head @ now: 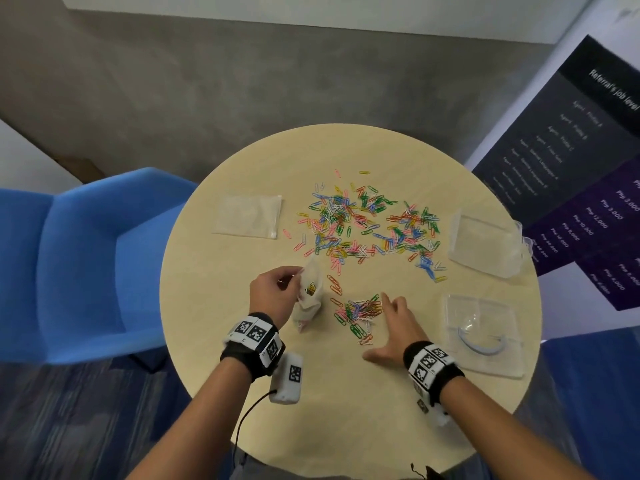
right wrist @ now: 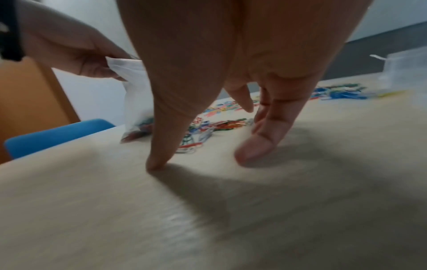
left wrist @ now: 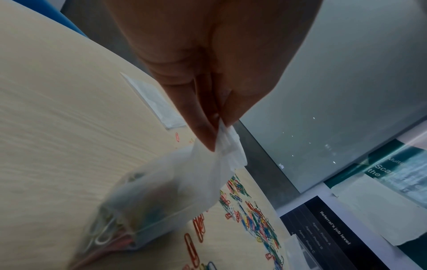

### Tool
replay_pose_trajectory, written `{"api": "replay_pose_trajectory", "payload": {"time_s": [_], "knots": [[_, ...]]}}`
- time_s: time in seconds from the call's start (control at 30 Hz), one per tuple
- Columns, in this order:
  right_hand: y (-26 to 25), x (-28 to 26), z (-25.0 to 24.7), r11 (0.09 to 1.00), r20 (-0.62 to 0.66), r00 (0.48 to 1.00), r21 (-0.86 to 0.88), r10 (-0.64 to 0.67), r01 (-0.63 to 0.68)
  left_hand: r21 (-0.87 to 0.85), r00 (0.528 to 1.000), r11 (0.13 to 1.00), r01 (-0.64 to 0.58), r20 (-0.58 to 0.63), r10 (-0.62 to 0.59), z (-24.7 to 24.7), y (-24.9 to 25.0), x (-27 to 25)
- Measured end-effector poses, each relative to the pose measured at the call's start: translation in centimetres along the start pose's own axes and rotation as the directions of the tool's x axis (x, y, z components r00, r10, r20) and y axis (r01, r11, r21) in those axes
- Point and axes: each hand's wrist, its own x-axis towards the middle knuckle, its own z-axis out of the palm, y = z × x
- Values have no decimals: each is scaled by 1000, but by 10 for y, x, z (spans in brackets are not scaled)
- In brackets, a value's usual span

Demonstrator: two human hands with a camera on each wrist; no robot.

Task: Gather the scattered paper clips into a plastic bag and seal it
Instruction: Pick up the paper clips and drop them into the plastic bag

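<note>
**Clips Go Bagward, One Handful at a Time**

A person works over a round bench (head: 242,393), the left hand (head: 277,294) pinching the top edge of a small plastic bag (head: 309,299) between thumb and fingertips, so that the bag hangs upright with its base resting on the wood and some coloured clips already lying in its bottom. The right hand (head: 394,327) is spread wide, holds nothing, and sets its fingertips (right wrist: 249,151) down on the bench beside a small heap of paper clips (head: 360,311). That heap lies between the two hands: just to the left of the right hand's fingers, and just to the right of the bag. The right hand is plainly the nearer, so the coming move looks like a leftward sweep or pinch toward the bag's mouth. The larger scatter of clips (head: 367,226) lies farther out across the middle of the bench, well beyond both hands, so most of the gathering appears yet to be done, and the seal is not closed. A second flat bag (head: 247,216) lies far left; clear plastic containers (head: 485,247) sit at right.
</note>
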Motion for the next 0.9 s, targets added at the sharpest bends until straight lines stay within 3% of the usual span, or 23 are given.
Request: {"api": "replay_pose_trajectory", "payload": {"time_s": [0.27, 0.53, 0.63, 0.7, 0.77, 0.83, 0.9], "knots": [[-41, 29, 6, 978, -159, 987, 200, -28, 60, 16, 1000, 1000, 12, 3, -12, 1, 0, -6], [-53, 47, 8, 973, -254, 945, 49, -206, 226, -14, 1000, 1000, 11, -16, -11, -1, -4, -13], [-51, 59, -3, 985, -229, 961, 40, -155, 168, -14, 1000, 1000, 13, -16, -14, -1, -4, -13], [-44, 66, -15, 983, -206, 978, 172, -34, 71, -23, 1000, 1000, 19, -15, -19, -1, -3, -13], [-34, 66, -29, 898, -166, 980, 440, 107, -24, -39, 1000, 999, 27, -11, -27, 0, -2, -13], [-27, 62, -44, 665, -70, 971, 739, 228, -103, -55, 999, 998, 35, 2, -35, 2, 1, -13], [-30, 55, -61, 392, 50, 972, 909, 230, -140, -75, 999, 997, 36, 16, -35, 6, 5, -12]]}}
